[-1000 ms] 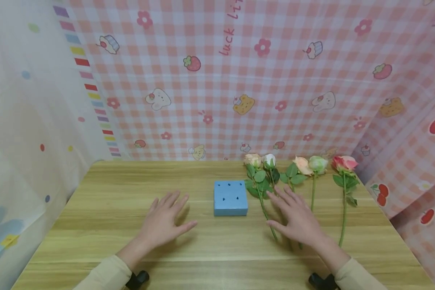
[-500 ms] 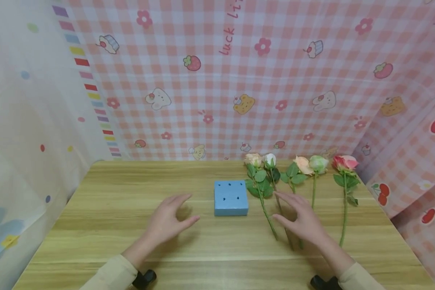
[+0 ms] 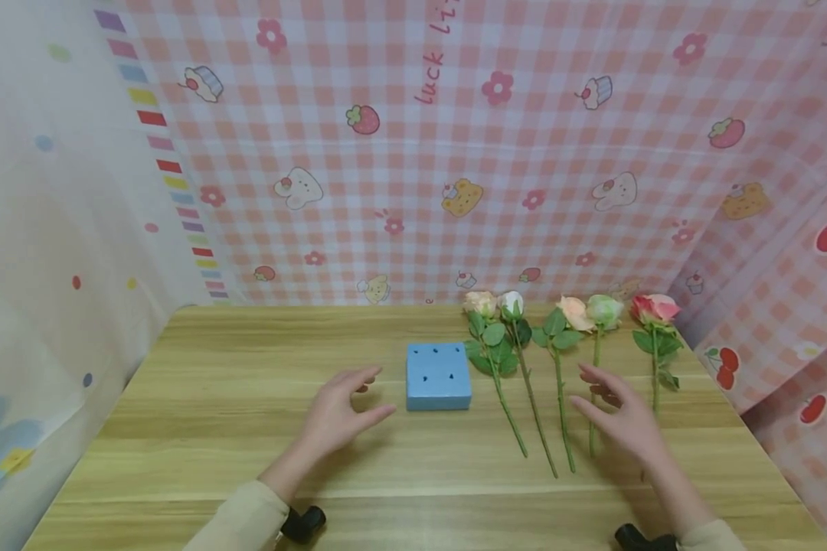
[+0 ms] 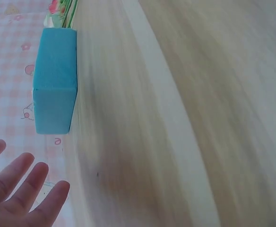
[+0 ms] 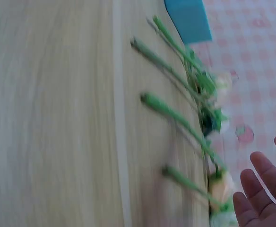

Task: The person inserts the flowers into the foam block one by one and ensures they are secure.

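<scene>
A blue square block with several small holes in its top sits mid-table. To its left hovers my left hand, thumb and fingers apart, holding nothing; the left wrist view shows its spread fingers near the block. Over the green rose's stem my right hand hangs with loosely bent fingers and nothing in them. Several artificial roses lie right of the block: a cream rose, a white rose, a peach rose, a green rose and a pink rose. My right hand and wrist partly cover the last two stems.
The wooden table ends at a pink checked cloth behind it. A white dotted cloth hangs on the left. Stem ends point toward the table's near side in the right wrist view.
My right hand has shifted right, from over the middle stems toward the green and pink roses. My left hand has moved slightly right, nearer the block. Both hands' fingers have drawn in from a wider spread.
</scene>
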`<state>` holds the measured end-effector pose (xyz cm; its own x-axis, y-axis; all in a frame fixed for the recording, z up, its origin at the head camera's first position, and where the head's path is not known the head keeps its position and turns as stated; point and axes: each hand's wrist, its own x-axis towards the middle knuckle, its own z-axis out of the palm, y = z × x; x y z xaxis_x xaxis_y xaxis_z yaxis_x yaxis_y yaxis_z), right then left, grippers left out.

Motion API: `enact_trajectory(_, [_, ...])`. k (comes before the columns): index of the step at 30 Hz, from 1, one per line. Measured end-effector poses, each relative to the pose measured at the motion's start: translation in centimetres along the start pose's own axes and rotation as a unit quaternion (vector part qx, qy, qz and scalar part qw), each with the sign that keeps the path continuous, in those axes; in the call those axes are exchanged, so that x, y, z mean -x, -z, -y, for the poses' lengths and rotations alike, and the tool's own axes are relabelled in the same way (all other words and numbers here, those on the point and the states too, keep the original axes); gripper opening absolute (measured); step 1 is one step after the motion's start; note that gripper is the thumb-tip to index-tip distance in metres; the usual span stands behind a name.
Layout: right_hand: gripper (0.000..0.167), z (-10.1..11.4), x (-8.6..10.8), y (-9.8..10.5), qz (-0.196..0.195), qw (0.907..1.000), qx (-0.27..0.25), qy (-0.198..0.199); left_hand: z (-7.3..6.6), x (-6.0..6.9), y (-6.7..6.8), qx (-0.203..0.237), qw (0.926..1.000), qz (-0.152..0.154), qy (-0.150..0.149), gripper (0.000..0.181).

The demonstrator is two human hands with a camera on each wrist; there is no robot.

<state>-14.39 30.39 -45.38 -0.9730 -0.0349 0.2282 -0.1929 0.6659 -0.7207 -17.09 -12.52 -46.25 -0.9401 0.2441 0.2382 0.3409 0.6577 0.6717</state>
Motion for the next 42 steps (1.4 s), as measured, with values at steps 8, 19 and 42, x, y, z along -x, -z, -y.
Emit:
enact_trajectory(8, [0.057,-2.4,0.8,2.6,-0.014,0.9982,-0.016,-0.056,-0.3,-0.9,-1.1,0.052,0.9985,0.013,0.009,0.067])
enact_trajectory(19, [0.067,-4.7,1.7,5.3,0.002,0.9922,-0.011,-0.124,-0.8,-2.3,-2.1,0.108,0.9935,0.028,0.025,0.067])
enact_trajectory(42, [0.075,-9.0,2.4,7.3,0.002,0.9846,0.006,-0.175,-1.1,-4.2,-3.8,0.182,0.9787,0.042,0.085,0.065])
